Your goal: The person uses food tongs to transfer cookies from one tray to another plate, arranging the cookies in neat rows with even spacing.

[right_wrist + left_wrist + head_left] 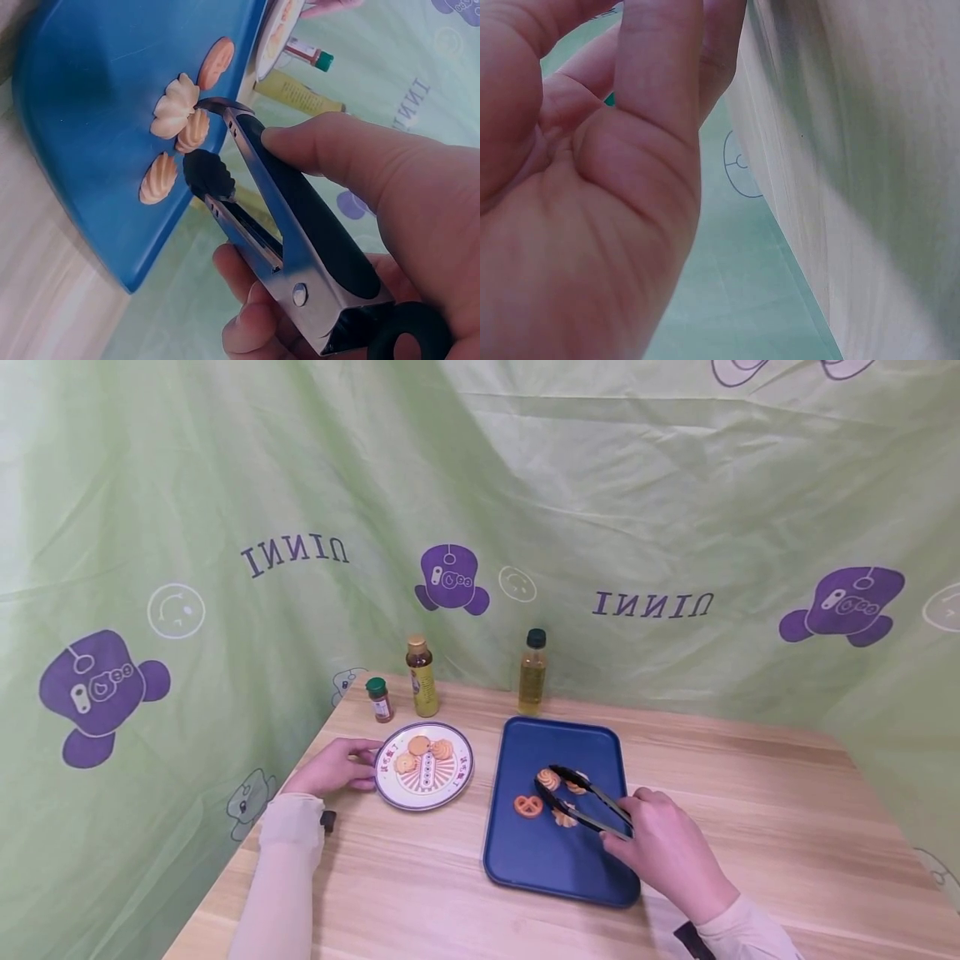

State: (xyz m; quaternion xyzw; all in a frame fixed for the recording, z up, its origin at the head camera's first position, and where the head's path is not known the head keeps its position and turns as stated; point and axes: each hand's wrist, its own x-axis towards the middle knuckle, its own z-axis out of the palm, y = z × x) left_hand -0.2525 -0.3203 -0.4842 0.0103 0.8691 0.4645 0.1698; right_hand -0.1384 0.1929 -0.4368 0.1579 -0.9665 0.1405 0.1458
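One blue rectangular tray (517,860) lies on the pale wood-grained surface (397,877) in the head view, bearing four golden-brown biscuits (565,815); beyond its nine o'clock rests a round white patterned plate (401,789) with three more. The left hand (337,767) reaches the plate's rim at nine o'clock. Between the tray's three and four o'clock, the right hand (663,843) grips black-and-silver tongs (588,821).

In the left wrist view, the fingers (660,67) bend loosely; whether they pinch the rim, I cannot tell.

In the right wrist view, I see curled fingers (251,330) holding the tongs, whose tips stand apart close about one swirled biscuit (193,131).
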